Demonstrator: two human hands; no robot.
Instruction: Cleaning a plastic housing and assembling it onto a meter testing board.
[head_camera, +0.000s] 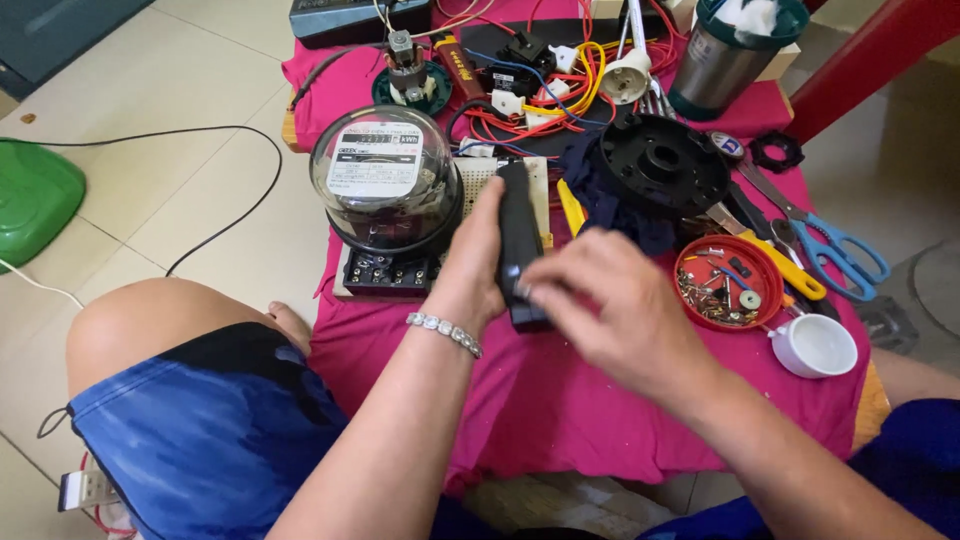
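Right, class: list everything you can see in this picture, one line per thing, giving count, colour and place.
black device: one, black, held in both hands at the centre
electricity meter: one, glass dome on black base, table left
cloth: one, pink, covering the table
round lid: one, red, holding screws, right
small cup: one, white, right edge
scissors: one, blue handles, right
round plastic part: one, black, upper middle
wires: bundle, mostly red, top
tumbler: one, steel, top right
left hand: gripping the device, bracelet on wrist
right hand: fingers on the device
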